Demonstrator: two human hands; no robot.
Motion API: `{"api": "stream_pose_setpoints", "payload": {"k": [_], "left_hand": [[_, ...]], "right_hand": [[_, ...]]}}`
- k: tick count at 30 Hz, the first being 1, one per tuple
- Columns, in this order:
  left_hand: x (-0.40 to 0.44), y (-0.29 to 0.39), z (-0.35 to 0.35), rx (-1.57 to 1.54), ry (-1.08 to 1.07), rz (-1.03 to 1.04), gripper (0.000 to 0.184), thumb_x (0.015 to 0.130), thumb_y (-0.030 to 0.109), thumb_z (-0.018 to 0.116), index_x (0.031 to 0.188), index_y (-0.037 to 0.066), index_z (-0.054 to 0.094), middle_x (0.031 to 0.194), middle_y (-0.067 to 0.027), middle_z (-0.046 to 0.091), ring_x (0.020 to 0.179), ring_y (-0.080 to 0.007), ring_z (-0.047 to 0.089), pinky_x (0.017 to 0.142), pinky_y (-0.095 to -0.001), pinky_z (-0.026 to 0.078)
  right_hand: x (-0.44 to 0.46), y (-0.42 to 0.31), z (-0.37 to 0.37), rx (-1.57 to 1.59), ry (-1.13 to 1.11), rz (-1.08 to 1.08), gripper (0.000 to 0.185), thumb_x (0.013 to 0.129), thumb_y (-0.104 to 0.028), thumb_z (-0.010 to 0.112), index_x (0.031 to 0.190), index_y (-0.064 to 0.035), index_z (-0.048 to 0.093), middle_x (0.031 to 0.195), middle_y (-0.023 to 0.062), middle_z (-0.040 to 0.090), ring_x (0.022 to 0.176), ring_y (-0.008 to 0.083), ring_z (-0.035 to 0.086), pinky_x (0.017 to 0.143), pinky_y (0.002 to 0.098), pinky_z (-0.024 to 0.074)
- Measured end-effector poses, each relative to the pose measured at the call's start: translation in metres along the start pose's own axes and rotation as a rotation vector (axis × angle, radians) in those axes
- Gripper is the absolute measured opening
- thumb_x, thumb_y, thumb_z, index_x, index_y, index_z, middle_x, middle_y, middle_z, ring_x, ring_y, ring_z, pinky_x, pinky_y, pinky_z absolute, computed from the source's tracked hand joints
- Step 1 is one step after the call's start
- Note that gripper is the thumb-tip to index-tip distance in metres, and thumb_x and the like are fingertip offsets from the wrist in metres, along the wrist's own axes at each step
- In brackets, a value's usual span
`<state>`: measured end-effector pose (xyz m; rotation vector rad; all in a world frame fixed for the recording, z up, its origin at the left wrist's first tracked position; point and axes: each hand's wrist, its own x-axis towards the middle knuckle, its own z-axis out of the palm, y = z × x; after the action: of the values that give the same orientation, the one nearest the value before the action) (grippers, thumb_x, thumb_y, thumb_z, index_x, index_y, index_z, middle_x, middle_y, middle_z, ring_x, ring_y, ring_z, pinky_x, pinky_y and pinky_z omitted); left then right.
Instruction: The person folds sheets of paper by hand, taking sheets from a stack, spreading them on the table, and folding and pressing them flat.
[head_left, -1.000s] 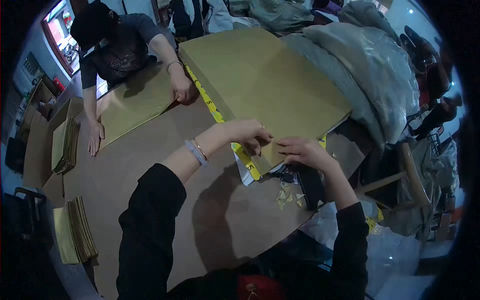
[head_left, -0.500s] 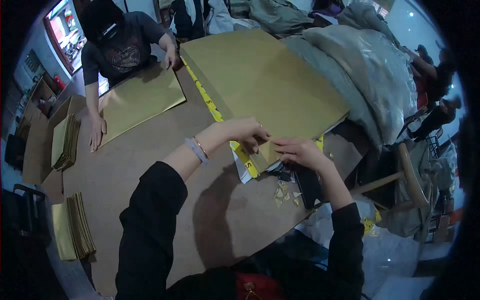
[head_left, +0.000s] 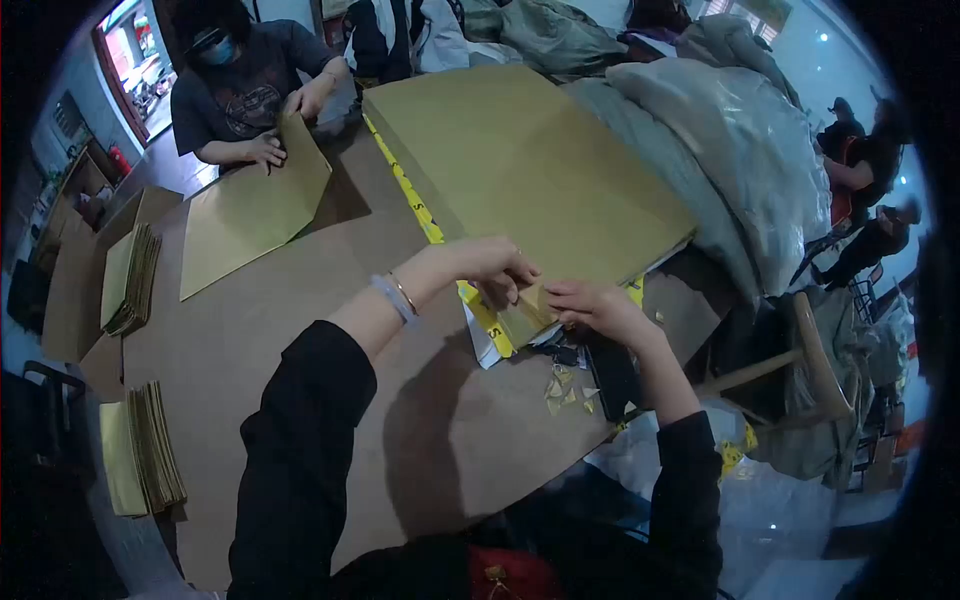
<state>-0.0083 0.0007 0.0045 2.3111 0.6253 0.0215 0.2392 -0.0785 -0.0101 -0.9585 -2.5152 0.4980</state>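
Note:
A large stack of gold paper sheets lies in front of me, its left border marked by yellow tape with black print. At its near corner my left hand has bent fingers closed on the paper, thumb and fingertips together. My right hand presses its closed fingertips against the same corner from the right. Between the hands a small paper flap shows, partly covered by the fingers. Several small gold scraps and a black flat object lie just below the right hand.
Across the brown table a co-worker bends a gold sheet with both hands. Bundles of folded gold paper stand at the left by a cardboard box. Plastic-covered sacks and a wooden chair are at the right.
The co-worker's hands have come together and lifted one side of their sheet, which lay flat before. My hands stay at the corner, with only a slight shift of the flap between them.

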Motion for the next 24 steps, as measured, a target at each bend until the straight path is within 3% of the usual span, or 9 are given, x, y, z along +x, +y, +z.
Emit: {"api": "stream_pose_setpoints", "payload": {"k": [2, 13, 15, 16, 18, 20, 22, 24], "left_hand": [[-0.001, 0.001, -0.003, 0.063, -0.019, 0.106, 0.035, 0.078, 0.011, 0.064, 0.111, 0.002, 0.061, 0.125, -0.011, 0.056, 0.111, -0.0258, 0.056, 0.088, -0.0336, 0.047], [-0.001, -0.001, -0.001, 0.002, 0.029, 0.084, 0.032, 0.079, 0.007, 0.064, 0.11, 0.001, 0.061, 0.123, -0.0115, 0.057, 0.109, -0.0239, 0.058, 0.086, -0.0322, 0.048], [0.001, -0.004, 0.002, 0.016, 0.03, 0.092, 0.031, 0.08, 0.007, 0.063, 0.11, 0.001, 0.061, 0.123, -0.0116, 0.058, 0.108, -0.0232, 0.058, 0.085, -0.032, 0.049], [0.003, -0.01, 0.005, 0.016, 0.073, 0.104, 0.028, 0.081, 0.006, 0.062, 0.108, 0.001, 0.062, 0.122, -0.0114, 0.058, 0.106, -0.0228, 0.059, 0.083, -0.032, 0.05], [0.002, -0.011, 0.008, 0.013, 0.115, 0.115, 0.024, 0.082, 0.006, 0.062, 0.105, 0.0, 0.063, 0.121, -0.0111, 0.059, 0.104, -0.0225, 0.06, 0.082, -0.0321, 0.05], [-0.004, -0.001, 0.008, -0.093, 0.117, 0.033, 0.017, 0.083, 0.006, 0.061, 0.099, 0.0, 0.064, 0.116, -0.0096, 0.062, 0.1, -0.0226, 0.062, 0.081, -0.032, 0.05], [0.0, -0.005, 0.015, -0.068, 0.139, 0.091, 0.015, 0.083, 0.007, 0.062, 0.096, 0.0, 0.064, 0.113, -0.0093, 0.064, 0.097, -0.0216, 0.063, 0.08, -0.0321, 0.05], [0.0, -0.008, 0.017, -0.043, 0.16, 0.147, 0.013, 0.083, 0.007, 0.062, 0.093, 0.0, 0.065, 0.11, -0.0089, 0.065, 0.095, -0.0207, 0.063, 0.079, -0.0322, 0.05]], "right_hand": [[-0.002, 0.001, 0.001, 0.005, -0.003, 0.009, 0.027, 0.078, -0.017, 0.067, 0.104, -0.0075, 0.066, 0.113, 0.0081, 0.063, 0.105, 0.0271, 0.059, 0.085, 0.0346, 0.0482], [-0.006, -0.008, 0.006, 0.034, 0.049, 0.113, 0.029, 0.079, -0.016, 0.066, 0.107, -0.0072, 0.065, 0.112, 0.0092, 0.063, 0.103, 0.0271, 0.059, 0.084, 0.0356, 0.0479], [-0.011, -0.007, 0.014, 0.077, 0.251, 0.113, 0.025, 0.077, -0.013, 0.069, 0.101, -0.0062, 0.066, 0.104, 0.0105, 0.065, 0.099, 0.0276, 0.06, 0.081, 0.0355, 0.0479], [-0.013, -0.008, 0.017, 0.077, 0.249, 0.111, 0.025, 0.077, -0.013, 0.069, 0.101, -0.0062, 0.066, 0.104, 0.0105, 0.065, 0.099, 0.0276, 0.06, 0.081, 0.0355, 0.0479], [-0.017, -0.012, 0.025, 0.004, 0.54, 0.058, 0.017, 0.073, -0.009, 0.071, 0.088, -0.0044, 0.064, 0.09, 0.0106, 0.065, 0.087, 0.0269, 0.061, 0.073, 0.0351, 0.0481], [-0.021, -0.019, 0.032, -0.017, 0.598, 0.073, 0.015, 0.072, -0.007, 0.072, 0.083, -0.0045, 0.063, 0.085, 0.01, 0.064, 0.082, 0.0266, 0.06, 0.068, 0.035, 0.0472], [-0.025, -0.026, 0.036, -0.037, 0.656, 0.087, 0.014, 0.07, -0.006, 0.072, 0.079, -0.0046, 0.061, 0.079, 0.0093, 0.062, 0.076, 0.0262, 0.06, 0.063, 0.0348, 0.0464], [-0.028, -0.033, 0.039, -0.135, 0.494, 0.025, 0.012, 0.071, -0.006, 0.071, 0.078, -0.0051, 0.061, 0.077, 0.0088, 0.062, 0.071, 0.0261, 0.059, 0.059, 0.0351, 0.0454]]}}
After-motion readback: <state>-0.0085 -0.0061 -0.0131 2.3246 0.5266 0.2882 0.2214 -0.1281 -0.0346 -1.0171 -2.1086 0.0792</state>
